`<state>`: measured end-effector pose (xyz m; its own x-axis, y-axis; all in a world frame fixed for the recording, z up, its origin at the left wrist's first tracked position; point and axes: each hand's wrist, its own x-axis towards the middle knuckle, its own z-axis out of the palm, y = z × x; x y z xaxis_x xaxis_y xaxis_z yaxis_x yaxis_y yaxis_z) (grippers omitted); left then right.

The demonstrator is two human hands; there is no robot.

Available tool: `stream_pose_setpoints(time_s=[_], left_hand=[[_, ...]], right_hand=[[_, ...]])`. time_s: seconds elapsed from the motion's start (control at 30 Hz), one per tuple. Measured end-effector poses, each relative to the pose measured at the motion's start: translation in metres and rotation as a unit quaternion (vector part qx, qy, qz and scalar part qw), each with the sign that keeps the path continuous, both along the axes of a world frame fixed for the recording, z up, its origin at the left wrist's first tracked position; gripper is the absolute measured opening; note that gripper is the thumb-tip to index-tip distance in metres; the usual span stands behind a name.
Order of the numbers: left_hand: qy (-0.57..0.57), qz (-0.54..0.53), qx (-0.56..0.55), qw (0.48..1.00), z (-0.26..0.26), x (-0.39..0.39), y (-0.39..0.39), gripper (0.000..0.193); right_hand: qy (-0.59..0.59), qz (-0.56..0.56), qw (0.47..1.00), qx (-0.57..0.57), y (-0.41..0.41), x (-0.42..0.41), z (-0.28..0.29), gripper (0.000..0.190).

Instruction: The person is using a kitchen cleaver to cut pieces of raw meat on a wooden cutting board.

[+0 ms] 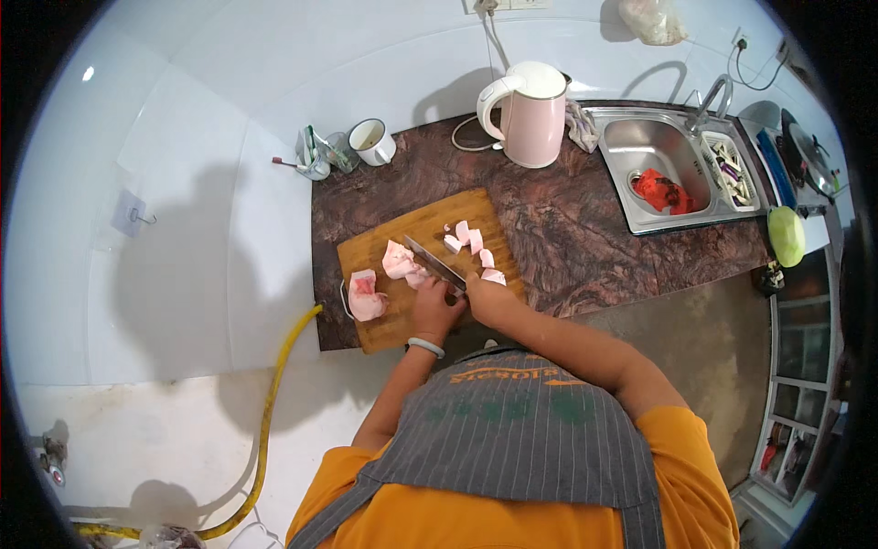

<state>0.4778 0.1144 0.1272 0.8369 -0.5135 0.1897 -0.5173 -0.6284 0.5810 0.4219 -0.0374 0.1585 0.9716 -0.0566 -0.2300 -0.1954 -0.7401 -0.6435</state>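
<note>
A wooden cutting board (411, 233) lies at the counter's front edge. My right hand (492, 300) is closed around the handle of a kitchen knife (435, 263), whose blade points up and to the left over the board. My left hand (435, 305) rests beside the blade, its fingers on a strip of pale, fatty raw meat (400, 261). Whether the blade touches the meat is hard to tell. Another chunk of raw meat (367, 296) sits at the board's left edge, near its metal handle. Several cut meat pieces (475, 240) lie on the right side of the board.
Behind the board stand a pink electric kettle (535, 123), an enamel mug (372, 143) and a cup with toothbrushes (313, 163). At the right are a steel sink (641, 141) holding a red bag (662, 191), a basket of cut vegetables (730, 171) and a pale green gourd (786, 237).
</note>
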Motion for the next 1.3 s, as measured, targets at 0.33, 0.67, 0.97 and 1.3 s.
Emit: stream_pose_setpoints(time_s=[0.33, 0.67, 0.97, 1.3], left_hand=[[-0.006, 0.027, -0.04, 0.999, 0.001, -0.004, -0.003, 0.023], [-0.067, 0.022, -0.034, 0.997, 0.023, -0.01, -0.017, 0.045], [-0.02, 0.042, 0.032, 0.998, 0.017, 0.023, -0.03, 0.031], [-0.013, 0.13, 0.009, 0.991, 0.012, 0.073, -0.044, 0.028]], right_hand=[[-0.019, 0.017, 0.999, 0.043, -0.041, -0.01, -0.012, 0.028], [0.035, -0.119, 0.948, 0.293, -0.076, 0.005, 0.047, 0.027], [0.032, -0.18, 0.939, 0.292, -0.093, -0.031, 0.053, 0.025], [0.01, -0.221, 0.953, 0.208, -0.106, -0.069, 0.038, 0.028]])
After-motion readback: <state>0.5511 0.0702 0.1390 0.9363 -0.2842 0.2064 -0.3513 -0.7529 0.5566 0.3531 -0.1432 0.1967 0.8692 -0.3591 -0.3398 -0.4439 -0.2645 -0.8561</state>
